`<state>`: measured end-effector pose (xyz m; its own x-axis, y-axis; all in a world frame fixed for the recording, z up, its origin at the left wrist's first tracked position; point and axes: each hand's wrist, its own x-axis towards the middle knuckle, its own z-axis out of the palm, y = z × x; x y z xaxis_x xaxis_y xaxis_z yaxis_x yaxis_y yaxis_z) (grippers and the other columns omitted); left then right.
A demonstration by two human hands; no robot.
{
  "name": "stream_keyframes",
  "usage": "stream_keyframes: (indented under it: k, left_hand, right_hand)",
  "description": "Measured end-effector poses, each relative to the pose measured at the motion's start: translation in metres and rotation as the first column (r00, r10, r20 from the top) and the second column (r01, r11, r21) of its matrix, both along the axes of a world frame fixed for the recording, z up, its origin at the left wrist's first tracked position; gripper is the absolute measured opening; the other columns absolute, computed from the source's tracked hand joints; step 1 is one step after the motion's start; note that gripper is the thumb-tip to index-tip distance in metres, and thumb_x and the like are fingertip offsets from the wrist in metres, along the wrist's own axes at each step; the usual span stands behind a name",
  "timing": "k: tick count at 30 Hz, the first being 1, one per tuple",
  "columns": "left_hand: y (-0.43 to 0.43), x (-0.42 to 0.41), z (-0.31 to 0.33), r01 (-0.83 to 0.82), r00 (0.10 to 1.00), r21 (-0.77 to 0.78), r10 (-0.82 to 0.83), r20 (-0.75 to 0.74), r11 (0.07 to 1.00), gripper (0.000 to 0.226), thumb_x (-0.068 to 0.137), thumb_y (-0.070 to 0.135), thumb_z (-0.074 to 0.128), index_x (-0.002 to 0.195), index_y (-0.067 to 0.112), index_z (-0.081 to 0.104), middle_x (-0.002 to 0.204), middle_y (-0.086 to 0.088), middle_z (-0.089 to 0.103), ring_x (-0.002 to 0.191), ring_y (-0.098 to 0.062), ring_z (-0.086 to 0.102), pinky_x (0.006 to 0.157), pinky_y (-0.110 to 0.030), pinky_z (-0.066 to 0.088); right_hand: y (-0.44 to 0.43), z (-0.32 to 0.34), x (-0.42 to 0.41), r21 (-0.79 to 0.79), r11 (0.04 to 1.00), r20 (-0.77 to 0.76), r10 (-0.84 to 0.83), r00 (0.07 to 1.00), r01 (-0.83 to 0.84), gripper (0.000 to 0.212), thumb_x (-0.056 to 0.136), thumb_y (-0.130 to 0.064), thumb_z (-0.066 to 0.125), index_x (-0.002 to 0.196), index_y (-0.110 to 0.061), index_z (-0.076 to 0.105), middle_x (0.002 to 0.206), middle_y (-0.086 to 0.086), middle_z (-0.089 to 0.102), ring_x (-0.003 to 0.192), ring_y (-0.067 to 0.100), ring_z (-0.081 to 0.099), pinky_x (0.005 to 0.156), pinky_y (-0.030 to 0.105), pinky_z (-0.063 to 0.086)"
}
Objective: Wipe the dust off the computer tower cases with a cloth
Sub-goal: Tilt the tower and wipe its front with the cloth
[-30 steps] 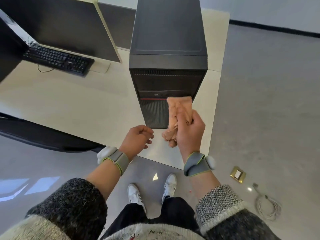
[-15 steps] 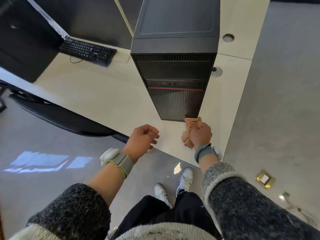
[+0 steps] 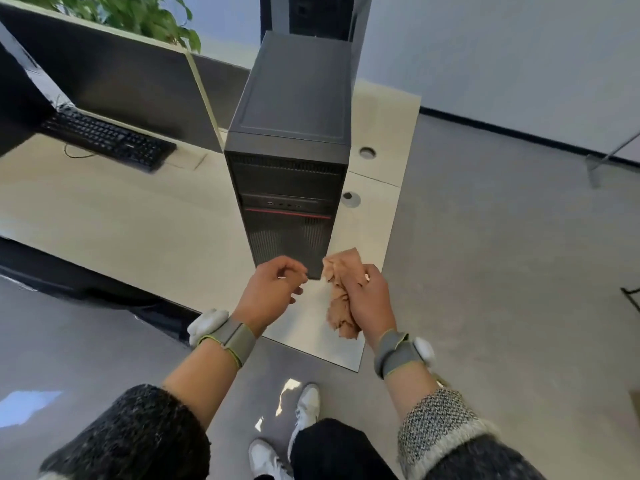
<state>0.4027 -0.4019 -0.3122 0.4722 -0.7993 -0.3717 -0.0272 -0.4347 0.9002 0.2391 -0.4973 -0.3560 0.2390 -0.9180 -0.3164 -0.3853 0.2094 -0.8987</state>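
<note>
No readable text, label, brand or number anywhere. Keycaps on the keyboard [image 3: 107,140] too blurred to make out. Tiny marks beside the ports on the front of the tower [image 3: 289,188] too small to tell.
</note>
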Motion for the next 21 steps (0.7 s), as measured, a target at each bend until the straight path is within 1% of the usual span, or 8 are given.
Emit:
stream_keyframes:
  k: [5,7,10,12,15,17,19,21]
  left_hand:
    - [-0.007,-0.014,0.031,0.036,0.995,-0.048,-0.031,0.1,0.998,0.01,0.098,0.012,0.064,0.098,0.019,0.072,0.094,-0.008,0.075,0.087,-0.022,0.071,0.075,-0.034,0.058]
    - [-0.012,-0.014,0.043,0.027,0.985,-0.068,-0.015,0.174,0.997,0.01,0.099,0.015,0.064,0.098,0.022,0.071,0.092,-0.006,0.074,0.088,-0.022,0.07,0.076,-0.034,0.058]
    - [-0.019,-0.016,0.054,0.014,0.969,-0.098,0.01,0.247,0.995,0.011,0.1,0.017,0.064,0.1,0.025,0.071,0.087,0.002,0.071,0.083,-0.016,0.068,0.077,-0.033,0.058]
    - [-0.029,-0.02,0.063,-0.026,0.956,-0.134,0.064,0.288,0.991,0.011,0.1,0.019,0.065,0.1,0.028,0.071,0.086,0.006,0.071,0.083,-0.013,0.068,0.079,-0.033,0.058]
    - [-0.057,-0.037,0.084,-0.126,0.908,-0.201,0.195,0.37,0.971,0.01,0.101,0.021,0.065,0.103,0.029,0.07,0.09,0.007,0.072,0.087,-0.013,0.069,0.079,-0.032,0.058]
    - [-0.072,-0.051,0.101,-0.189,0.859,-0.258,0.287,0.423,0.947,0.01,0.101,0.019,0.065,0.102,0.028,0.07,0.087,0.007,0.072,0.084,-0.012,0.069,0.077,-0.031,0.058]
    - [-0.086,-0.06,0.118,-0.245,0.789,-0.316,0.377,0.485,0.917,0.011,0.101,0.017,0.064,0.1,0.026,0.07,0.081,0.009,0.071,0.078,-0.011,0.068,0.072,-0.026,0.056]
    - [-0.095,-0.064,0.13,-0.281,0.7,-0.372,0.454,0.551,0.885,0.011,0.101,0.015,0.064,0.098,0.023,0.071,0.078,0.009,0.069,0.076,-0.012,0.067,0.069,-0.022,0.054]
  right_hand:
    - [-0.021,0.037,0.009,-0.115,0.99,0.081,0.091,0.993,-0.081,0.016,0.1,-0.038,0.068,0.101,-0.025,0.06,0.088,-0.002,0.07,0.074,0.011,0.065,0.07,0.033,0.056]
    - [-0.028,0.045,0.011,-0.115,0.986,0.129,0.132,0.983,-0.118,0.016,0.101,-0.037,0.068,0.102,-0.023,0.059,0.088,0.0,0.07,0.072,0.011,0.064,0.066,0.031,0.055]
    - [-0.032,0.06,0.004,-0.073,0.984,0.209,0.172,0.963,-0.16,0.015,0.106,-0.033,0.062,0.109,-0.018,0.058,0.084,0.003,0.066,0.056,0.007,0.061,0.049,0.031,0.052]
    - [-0.044,0.068,-0.002,-0.082,0.977,0.267,0.211,0.94,-0.196,0.014,0.109,-0.034,0.057,0.11,-0.02,0.058,0.086,0.008,0.065,0.055,0.006,0.06,0.048,0.03,0.052]
    - [-0.082,0.076,-0.012,0.012,0.958,0.392,0.258,0.883,-0.285,0.035,0.111,-0.053,0.044,0.11,-0.023,0.063,0.077,0.012,0.068,0.053,0.025,0.061,0.046,0.041,0.049]
    - [-0.104,0.085,-0.019,0.084,0.937,0.439,0.271,0.857,-0.34,0.057,0.107,-0.068,0.037,0.111,-0.019,0.065,0.073,0.024,0.063,0.05,0.033,0.056,0.047,0.047,0.046]
    - [-0.121,0.098,-0.021,-0.051,0.933,0.415,0.343,0.842,-0.355,0.057,0.105,-0.07,0.039,0.106,-0.02,0.067,0.084,0.02,0.067,0.063,0.032,0.063,0.056,0.049,0.051]
    - [-0.131,0.113,-0.017,-0.284,0.902,0.401,0.42,0.814,-0.325,0.032,0.111,-0.047,0.046,0.106,-0.026,0.07,0.094,-0.008,0.073,0.087,0.009,0.07,0.077,0.035,0.058]
